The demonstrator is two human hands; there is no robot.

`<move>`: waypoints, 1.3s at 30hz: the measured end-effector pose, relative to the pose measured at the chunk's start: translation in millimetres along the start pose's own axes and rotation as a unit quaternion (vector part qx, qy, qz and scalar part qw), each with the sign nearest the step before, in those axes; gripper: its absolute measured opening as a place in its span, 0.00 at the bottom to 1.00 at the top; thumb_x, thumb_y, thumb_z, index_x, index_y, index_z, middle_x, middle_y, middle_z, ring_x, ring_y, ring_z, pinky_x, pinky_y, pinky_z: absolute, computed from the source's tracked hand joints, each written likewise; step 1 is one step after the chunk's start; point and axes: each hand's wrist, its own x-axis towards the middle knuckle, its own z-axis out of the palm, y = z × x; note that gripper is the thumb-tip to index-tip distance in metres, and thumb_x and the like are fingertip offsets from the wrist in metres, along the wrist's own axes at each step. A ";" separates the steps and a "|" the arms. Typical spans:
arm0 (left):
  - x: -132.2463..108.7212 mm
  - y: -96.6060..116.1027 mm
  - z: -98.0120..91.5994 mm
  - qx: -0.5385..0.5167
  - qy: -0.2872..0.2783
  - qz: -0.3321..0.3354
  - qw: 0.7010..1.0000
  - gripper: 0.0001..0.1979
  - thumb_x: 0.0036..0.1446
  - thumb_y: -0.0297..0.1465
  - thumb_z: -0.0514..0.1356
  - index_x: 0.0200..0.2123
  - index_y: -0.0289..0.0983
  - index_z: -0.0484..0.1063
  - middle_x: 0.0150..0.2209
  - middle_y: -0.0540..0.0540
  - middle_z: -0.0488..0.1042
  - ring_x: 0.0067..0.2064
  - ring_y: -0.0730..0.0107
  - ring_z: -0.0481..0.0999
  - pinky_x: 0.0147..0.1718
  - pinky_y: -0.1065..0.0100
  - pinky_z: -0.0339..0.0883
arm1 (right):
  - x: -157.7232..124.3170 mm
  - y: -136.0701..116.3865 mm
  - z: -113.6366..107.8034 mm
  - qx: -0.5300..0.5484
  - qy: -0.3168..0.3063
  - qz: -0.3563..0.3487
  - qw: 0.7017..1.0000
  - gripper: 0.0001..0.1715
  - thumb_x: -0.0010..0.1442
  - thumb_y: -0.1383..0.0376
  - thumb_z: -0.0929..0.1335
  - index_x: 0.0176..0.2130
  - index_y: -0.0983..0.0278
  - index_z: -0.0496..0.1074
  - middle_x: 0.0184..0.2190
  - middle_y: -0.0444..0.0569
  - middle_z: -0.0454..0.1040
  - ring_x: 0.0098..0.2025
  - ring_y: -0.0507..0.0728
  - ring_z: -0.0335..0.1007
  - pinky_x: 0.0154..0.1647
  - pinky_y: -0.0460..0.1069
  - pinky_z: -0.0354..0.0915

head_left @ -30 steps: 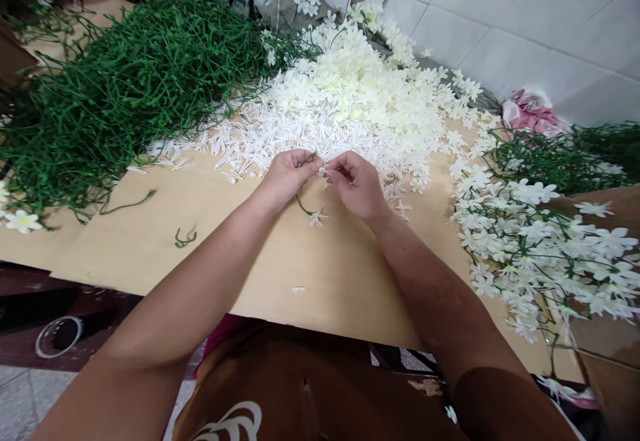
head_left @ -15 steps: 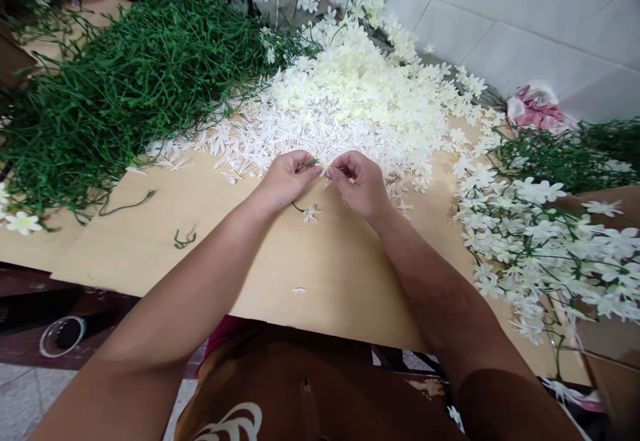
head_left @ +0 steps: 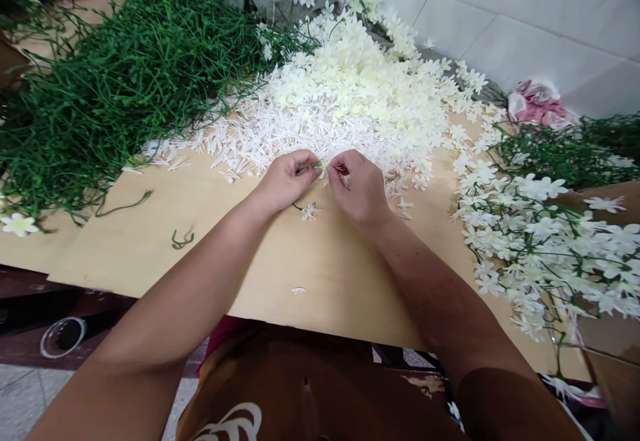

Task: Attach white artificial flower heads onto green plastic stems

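My left hand (head_left: 293,176) pinches a green artificial flower stem (head_left: 309,165) between thumb and fingertips. From below that hand the stem runs down to a white flower (head_left: 310,212) with thin petals. My right hand (head_left: 357,184) is closed in a pinch close to the stem's tip, its fingertips almost meeting those of the left. Something small and pale shows at those fingertips, too small to make out clearly. Just behind both hands lies a heap of thin white flower pieces (head_left: 300,131), with white blossoms (head_left: 350,74) piled beyond it.
Green stems (head_left: 130,74) form a big heap at the left. At the right lie assembled white flowers (head_left: 550,241) on stems. A loose stem (head_left: 125,204), a green scrap (head_left: 183,238) and a small white piece (head_left: 298,290) rest on the brown board (head_left: 320,261). Behind stands a tiled wall (head_left: 480,14).
My right hand's fingers have curled in a little more near the stem tip. The left hand keeps its pinch, and the view has shifted slightly.
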 end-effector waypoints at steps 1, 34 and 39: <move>-0.3 1.0 0.1 0.003 -0.002 0.001 1.000 0.07 0.47 0.32 0.61 0.24 0.36 0.67 0.23 0.53 0.64 0.27 0.76 0.61 0.30 0.71 0.56 | -0.3 -1.3 -0.1 -0.018 0.005 -0.010 1.000 0.05 0.59 0.67 0.63 0.30 0.61 0.63 0.29 0.48 0.70 0.31 0.55 0.64 0.34 0.51 0.61; 0.3 0.9 0.5 -0.116 0.009 -0.036 0.993 0.06 0.46 0.27 0.63 0.30 0.35 0.69 0.27 0.52 0.70 0.29 0.78 0.67 0.30 0.74 0.61 | 5.5 9.4 3.1 0.306 -0.066 0.110 0.943 0.12 0.56 0.59 0.70 0.29 0.62 0.65 0.23 0.41 0.70 0.26 0.48 0.65 0.29 0.47 0.62; 1.0 0.5 -0.4 -0.112 0.009 -0.044 0.993 0.06 0.46 0.29 0.64 0.29 0.35 0.71 0.26 0.52 0.71 0.28 0.78 0.67 0.29 0.73 0.62 | 2.6 7.8 5.3 0.258 -0.064 0.096 0.959 0.07 0.58 0.63 0.67 0.30 0.61 0.64 0.23 0.40 0.69 0.25 0.48 0.64 0.29 0.47 0.61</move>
